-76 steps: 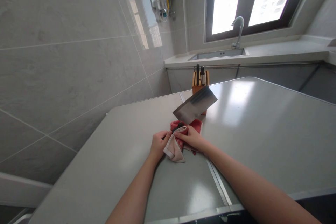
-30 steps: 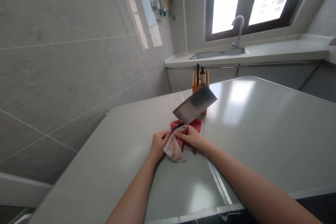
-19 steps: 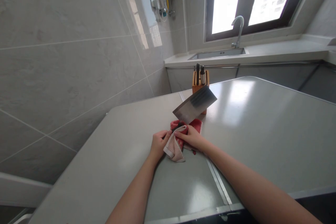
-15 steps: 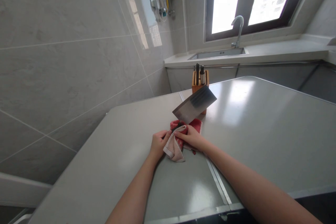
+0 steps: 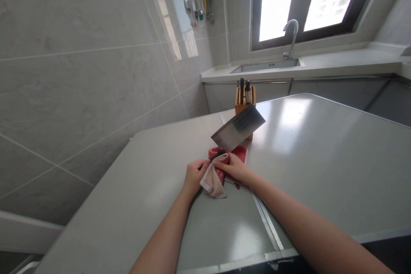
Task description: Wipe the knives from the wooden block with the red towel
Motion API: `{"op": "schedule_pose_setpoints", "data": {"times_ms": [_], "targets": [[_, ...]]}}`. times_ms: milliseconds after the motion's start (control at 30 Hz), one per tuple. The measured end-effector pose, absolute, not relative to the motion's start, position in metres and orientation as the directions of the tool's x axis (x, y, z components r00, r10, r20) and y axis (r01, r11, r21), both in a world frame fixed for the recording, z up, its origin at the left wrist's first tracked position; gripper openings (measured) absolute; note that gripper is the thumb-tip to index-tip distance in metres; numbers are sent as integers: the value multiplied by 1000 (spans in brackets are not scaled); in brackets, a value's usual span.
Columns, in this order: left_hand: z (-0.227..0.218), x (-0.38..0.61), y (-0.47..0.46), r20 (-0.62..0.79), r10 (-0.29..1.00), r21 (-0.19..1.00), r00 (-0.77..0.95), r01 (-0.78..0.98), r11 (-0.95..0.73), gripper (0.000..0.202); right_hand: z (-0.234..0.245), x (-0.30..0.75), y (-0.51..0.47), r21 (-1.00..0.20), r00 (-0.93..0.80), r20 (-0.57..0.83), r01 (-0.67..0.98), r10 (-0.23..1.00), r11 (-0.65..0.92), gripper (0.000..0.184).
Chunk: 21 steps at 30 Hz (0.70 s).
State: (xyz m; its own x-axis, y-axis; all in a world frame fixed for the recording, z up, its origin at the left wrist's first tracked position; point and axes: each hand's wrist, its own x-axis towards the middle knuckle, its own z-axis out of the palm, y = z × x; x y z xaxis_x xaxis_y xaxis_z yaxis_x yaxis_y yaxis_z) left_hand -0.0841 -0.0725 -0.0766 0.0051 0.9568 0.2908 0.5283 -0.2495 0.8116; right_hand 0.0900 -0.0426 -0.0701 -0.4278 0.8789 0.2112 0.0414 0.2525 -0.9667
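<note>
A broad steel cleaver (image 5: pixel 238 127) is held up over the grey table (image 5: pixel 321 167), its blade pointing up and to the right. Its dark handle is wrapped in a red and pale cloth (image 5: pixel 214 178). My left hand (image 5: pixel 194 175) is closed on the cloth at the handle's left side. On the right side my right hand (image 5: pixel 233 168) grips the cloth and handle. Both hands meet just above the tabletop, near its middle seam.
A wooden knife block (image 5: pixel 244 99) with two dark-handled knives stands at the table's far edge, right behind the blade. Beyond it a counter carries a sink (image 5: pixel 268 66) and a curved tap (image 5: pixel 292 36) under a window. A tiled wall runs along the left.
</note>
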Motion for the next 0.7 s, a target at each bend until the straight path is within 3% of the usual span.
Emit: {"op": "schedule_pose_setpoints", "data": {"times_ms": [400, 700], "targets": [[-71, -82, -75, 303, 953, 815, -2, 518, -258, 45, -67, 89, -44, -949, -432, 278, 13, 858, 314, 30], [-74, -83, -75, 335, 935, 837, -118, 493, -237, 42, -77, 88, -36, -958, -321, 271, 1, 907, 287, 29]]}}
